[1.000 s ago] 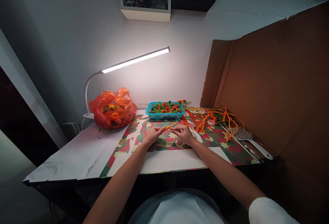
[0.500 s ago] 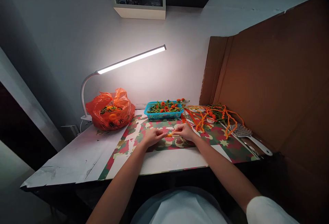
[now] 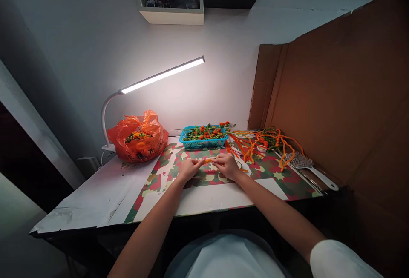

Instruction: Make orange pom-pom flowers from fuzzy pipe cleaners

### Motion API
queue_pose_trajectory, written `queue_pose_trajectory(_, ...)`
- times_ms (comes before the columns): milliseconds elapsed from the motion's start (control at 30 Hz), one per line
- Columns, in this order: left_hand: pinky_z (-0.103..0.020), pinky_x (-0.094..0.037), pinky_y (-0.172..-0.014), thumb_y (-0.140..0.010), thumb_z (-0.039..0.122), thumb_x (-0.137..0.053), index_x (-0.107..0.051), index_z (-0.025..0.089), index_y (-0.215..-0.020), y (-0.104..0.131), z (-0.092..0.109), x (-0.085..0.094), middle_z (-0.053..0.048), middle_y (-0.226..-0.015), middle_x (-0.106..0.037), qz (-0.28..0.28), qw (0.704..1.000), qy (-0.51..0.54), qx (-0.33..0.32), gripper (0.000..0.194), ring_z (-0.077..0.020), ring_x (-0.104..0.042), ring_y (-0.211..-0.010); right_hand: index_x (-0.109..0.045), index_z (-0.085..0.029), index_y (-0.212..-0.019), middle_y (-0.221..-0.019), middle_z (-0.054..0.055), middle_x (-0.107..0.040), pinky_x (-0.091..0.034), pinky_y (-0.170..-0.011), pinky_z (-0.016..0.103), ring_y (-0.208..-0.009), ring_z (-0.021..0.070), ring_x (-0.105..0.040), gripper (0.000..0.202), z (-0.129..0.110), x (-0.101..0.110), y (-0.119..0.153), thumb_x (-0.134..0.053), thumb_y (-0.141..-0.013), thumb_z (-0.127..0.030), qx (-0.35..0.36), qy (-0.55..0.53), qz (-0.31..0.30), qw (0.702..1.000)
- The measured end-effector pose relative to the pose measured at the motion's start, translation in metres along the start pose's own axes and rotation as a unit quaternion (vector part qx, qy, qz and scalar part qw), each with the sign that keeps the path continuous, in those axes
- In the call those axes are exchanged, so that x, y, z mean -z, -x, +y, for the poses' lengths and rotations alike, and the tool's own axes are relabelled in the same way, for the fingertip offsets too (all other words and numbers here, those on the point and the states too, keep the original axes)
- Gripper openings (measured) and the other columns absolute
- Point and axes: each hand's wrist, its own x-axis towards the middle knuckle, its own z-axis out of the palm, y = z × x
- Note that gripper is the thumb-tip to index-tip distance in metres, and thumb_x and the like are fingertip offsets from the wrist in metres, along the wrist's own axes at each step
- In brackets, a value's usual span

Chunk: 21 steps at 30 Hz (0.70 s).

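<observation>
Bench (image 3: 96, 197) below, basket (image 3: 204, 144) at twelve o'clock, my left fingers (image 3: 198, 163) and right fingers (image 3: 219, 160) pinch an orange piece (image 3: 208, 161), seemingly mid-shaping, needing a steady grip next

Pale clothing (image 3: 223, 256), bare forearms (image 3: 161, 207)
White short sleeve (image 3: 340, 257) at four o'clock; creased, bluish-white fabric at six.

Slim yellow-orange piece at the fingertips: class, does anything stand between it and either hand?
Nothing visible does: the bare left hand and bare right hand pinch the slim yellow-orange piece from opposite ends.
</observation>
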Motion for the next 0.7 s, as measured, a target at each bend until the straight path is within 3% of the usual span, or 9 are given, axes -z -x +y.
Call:
queue_pose_trajectory(167, -0.026, -0.016, -0.05, -0.072, 0.072, -0.038, -0.039, 0.019, -0.05, -0.003, -0.001, 0.0, 0.004, -0.051, -0.026, 0.0, 0.996, 0.085, -0.018, 0.058, -0.01, -0.025, -0.049, -0.076, -0.019, -0.089, -0.072, 0.006, -0.067, -0.042, -0.057, 0.027, -0.063, 0.0154, -0.057, 0.03, 0.008, -0.003, -0.006, -0.063, -0.078, -0.044, -0.082, -0.164, 0.028, 0.983)
queue_pose_trajectory(300, -0.026, -0.016, -0.05, -0.074, 0.068, -0.039, -0.042, 0.018, -0.051, -0.001, -0.002, 0.003, 0.004, -0.051, -0.028, -0.026, 0.994, 0.08, -0.074, 0.055, -0.0098, -0.026, -0.05, -0.075, -0.015, -0.076, -0.064, 0.003, -0.065, -0.039, -0.052, 0.025, -0.058, 0.0133, -0.053, 0.038, 0.016, 0.004, -0.01, -0.069, -0.067, -0.051, -0.156, -0.208, -0.042, 0.965)
queue_pose_trajectory(433, -0.026, -0.015, -0.051, -0.075, 0.063, -0.045, -0.042, 0.017, -0.049, 0.005, 0.002, 0.009, 0.004, -0.049, -0.028, -0.06, 0.99, 0.003, -0.129, 0.052, -0.0097, -0.026, -0.051, -0.072, -0.014, -0.061, -0.054, 0.001, -0.06, -0.034, -0.048, 0.024, -0.052, 0.0115, -0.049, 0.034, 0.021, 0.016, -0.008, -0.077, -0.057, -0.047, -0.188, -0.176, -0.087, 0.962)
queue_pose_trajectory(533, -0.027, -0.014, -0.051, -0.076, 0.058, -0.047, -0.039, 0.017, -0.047, 0.009, 0.007, 0.012, 0.004, -0.047, -0.028, -0.073, 0.984, -0.052, -0.155, 0.051, -0.0099, -0.025, -0.05, -0.072, -0.015, -0.061, -0.055, 0.002, -0.062, -0.034, -0.05, 0.024, -0.054, 0.0129, -0.052, 0.029, 0.018, 0.019, -0.006, -0.079, -0.057, -0.042, -0.178, -0.138, -0.108, 0.968)
queue_pose_trajectory(700, -0.028, -0.014, -0.052, -0.077, 0.059, -0.046, -0.043, 0.018, -0.049, 0.009, 0.007, 0.011, 0.002, -0.046, -0.035, -0.044, 0.985, -0.116, -0.124, 0.049, -0.0112, -0.028, -0.048, -0.071, -0.019, -0.061, -0.063, 0.002, -0.067, -0.034, -0.067, 0.029, -0.067, 0.0157, -0.057, 0.018, 0.003, 0.013, -0.004, -0.077, -0.066, -0.036, -0.114, -0.017, -0.026, 0.993)
